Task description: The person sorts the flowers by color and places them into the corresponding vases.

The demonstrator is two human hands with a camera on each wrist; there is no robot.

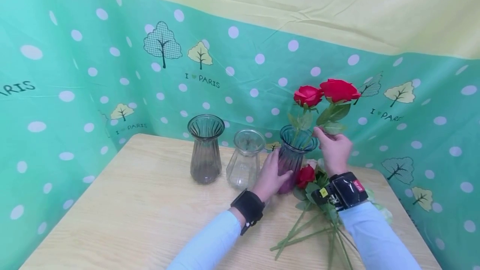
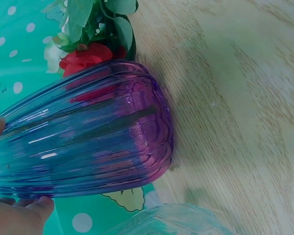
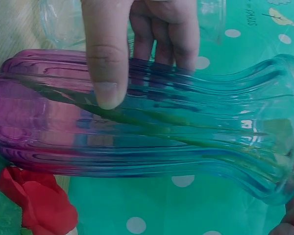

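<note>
A ribbed glass vase (image 1: 290,157), blue-green above and purple at its base, stands upright at the right. My left hand (image 1: 271,176) grips its body, thumb on the near side and fingers around the back, as the right wrist view shows. Two red roses rise over the rim: a smaller rose (image 1: 308,96) and a larger rose (image 1: 339,91). Green stems (image 3: 171,134) slant down inside the glass. My right hand (image 1: 335,151) pinches the larger rose's stem just under its leaves, right beside the rim; in its wrist view only fingertips (image 3: 286,227) show.
A clear glass vase (image 1: 243,170) stands close left of the purple one, with a grey vase (image 1: 206,153) further left. Another red rose (image 1: 306,175) and several stems (image 1: 300,234) lie on the wooden table (image 1: 123,211) under my right forearm. A patterned curtain (image 1: 232,74) hangs behind.
</note>
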